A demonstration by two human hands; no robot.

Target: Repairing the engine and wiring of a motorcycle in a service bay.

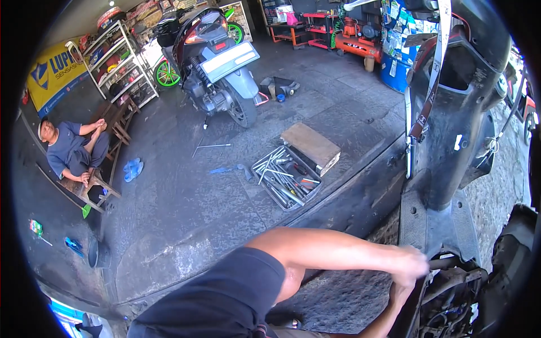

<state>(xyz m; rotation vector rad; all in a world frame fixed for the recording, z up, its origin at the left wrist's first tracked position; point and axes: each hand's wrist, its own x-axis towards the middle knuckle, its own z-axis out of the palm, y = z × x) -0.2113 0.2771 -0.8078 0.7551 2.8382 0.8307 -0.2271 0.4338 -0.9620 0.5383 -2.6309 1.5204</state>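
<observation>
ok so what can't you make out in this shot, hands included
All in the head view:
- Left hand: blurred, so its fingers, and anything they may hold, are unclear.
- Right hand: mostly hidden behind the left hand; its grip can't be told.
- Stripped scooter: its rear end is cut off by the lower edge.
- Metal tools: too small and overlapping to tell each one apart.

A scooter repair workshop: a stripped scooter [445, 155], a parked motorbike [220, 65], tools [288, 192], a red compressor [357, 46] and a cluttered rack [138, 58] on dark, stained floor [174, 191].
</observation>
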